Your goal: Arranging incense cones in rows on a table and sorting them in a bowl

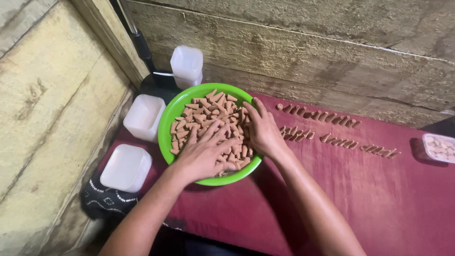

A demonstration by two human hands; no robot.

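Both hands, left hand (204, 154) and right hand (262, 130), lie with grip spread apart on brown cones (204, 114) in the green bowl (167, 121) near the worktop's (379, 199) left edge.

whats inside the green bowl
The green bowl holds a heap of small tan cone-shaped pieces. The left hand and right hand rest flat on the heap, hiding the pieces beneath them and the bowl's bottom.
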